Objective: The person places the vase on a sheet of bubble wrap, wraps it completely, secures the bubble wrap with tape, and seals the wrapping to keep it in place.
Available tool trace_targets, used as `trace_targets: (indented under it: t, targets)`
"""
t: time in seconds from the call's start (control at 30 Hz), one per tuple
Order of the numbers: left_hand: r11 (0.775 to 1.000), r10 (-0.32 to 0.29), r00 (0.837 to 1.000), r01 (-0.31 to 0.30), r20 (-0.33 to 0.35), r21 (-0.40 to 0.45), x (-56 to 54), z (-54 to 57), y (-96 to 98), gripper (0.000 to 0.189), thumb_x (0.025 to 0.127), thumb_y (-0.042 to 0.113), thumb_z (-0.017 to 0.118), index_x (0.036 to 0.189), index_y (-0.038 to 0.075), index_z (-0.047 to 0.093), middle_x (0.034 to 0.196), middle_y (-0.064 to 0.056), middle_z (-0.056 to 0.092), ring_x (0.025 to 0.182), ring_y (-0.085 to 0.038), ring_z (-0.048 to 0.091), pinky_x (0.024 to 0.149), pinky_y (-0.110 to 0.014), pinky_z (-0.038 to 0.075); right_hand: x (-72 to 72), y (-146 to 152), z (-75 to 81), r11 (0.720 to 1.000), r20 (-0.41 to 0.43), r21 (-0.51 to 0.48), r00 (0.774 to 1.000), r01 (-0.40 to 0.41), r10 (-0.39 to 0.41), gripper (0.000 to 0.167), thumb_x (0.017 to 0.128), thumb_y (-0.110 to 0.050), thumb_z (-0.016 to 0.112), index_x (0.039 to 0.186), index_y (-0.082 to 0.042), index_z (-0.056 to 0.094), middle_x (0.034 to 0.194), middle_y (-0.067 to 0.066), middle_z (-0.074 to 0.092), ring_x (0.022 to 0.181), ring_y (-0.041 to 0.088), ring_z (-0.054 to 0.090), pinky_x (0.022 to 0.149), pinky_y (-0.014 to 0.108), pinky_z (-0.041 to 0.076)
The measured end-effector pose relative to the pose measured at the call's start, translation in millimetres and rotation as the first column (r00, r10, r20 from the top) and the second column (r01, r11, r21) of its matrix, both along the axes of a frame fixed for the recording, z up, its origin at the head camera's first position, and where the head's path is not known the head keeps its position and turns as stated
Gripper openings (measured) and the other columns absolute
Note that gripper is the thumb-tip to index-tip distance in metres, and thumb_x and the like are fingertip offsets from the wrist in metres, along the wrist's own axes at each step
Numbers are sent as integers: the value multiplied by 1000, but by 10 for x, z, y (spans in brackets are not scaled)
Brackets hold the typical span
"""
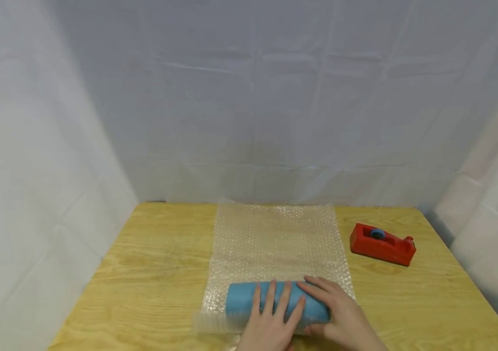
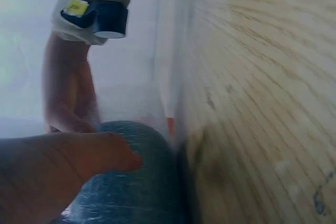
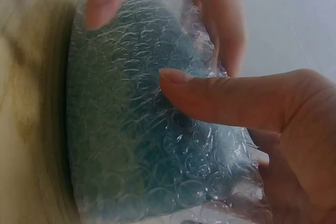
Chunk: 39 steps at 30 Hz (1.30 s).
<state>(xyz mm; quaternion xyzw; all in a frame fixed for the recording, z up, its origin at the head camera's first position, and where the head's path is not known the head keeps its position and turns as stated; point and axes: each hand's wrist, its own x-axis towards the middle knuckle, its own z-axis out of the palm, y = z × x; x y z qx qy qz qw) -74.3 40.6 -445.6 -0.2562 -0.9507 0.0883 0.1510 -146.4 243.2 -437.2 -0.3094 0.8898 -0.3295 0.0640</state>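
A blue cylinder lies sideways on the near part of a bubble wrap sheet, whose near edge is folded up over its front side. Spread fingers of my left hand reach over the cylinder's top, while the thumb rests on its wrapped near side. My right hand holds the right end, fingers on top and thumb pressing the bubble wrap against it. What kind of object the cylinder is cannot be told under the wrap and hands.
A red tape dispenser with a blue-centred roll stands to the right of the sheet. The wooden table ends at a white cloth backdrop, with more white cloth on both sides. A dark strapped device sits on the right wrist.
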Motion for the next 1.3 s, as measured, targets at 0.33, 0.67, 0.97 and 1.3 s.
trace_targets:
  t: [0.33,0.67,0.97,1.3]
  targets:
    - [999,32,998,-32,-61,-6,-187,-40,95,109,57,71,82,147,23,43,132,-18,58,115,-40,59,90,-57,49,-79,11,17,999,41,-40,999,25,-23,83,63,-41,90,137,-18,60,138,3,58,124,34,54,96,61,44]
    - [999,31,999,-32,36,43,-346,38,43,106,58,69,84,147,28,42,122,-10,59,107,-29,60,87,-46,54,64,32,-6,996,-376,-93,926,-5,-31,63,77,-34,85,131,-9,63,133,11,59,117,34,60,93,46,52]
    - [995,69,989,-79,132,65,-391,157,39,100,60,64,85,145,29,48,113,-7,58,101,-25,59,86,-45,53,519,-146,-412,983,-573,-122,798,139,-184,82,87,-57,65,152,-15,39,158,0,34,149,6,16,118,28,-6]
    - [990,67,979,-90,193,112,-467,253,-26,97,61,58,87,146,34,48,115,-4,61,103,-23,61,86,-43,52,674,-280,-716,947,-653,65,731,315,-198,100,81,-68,55,160,-31,7,167,-2,4,152,18,0,117,46,-14]
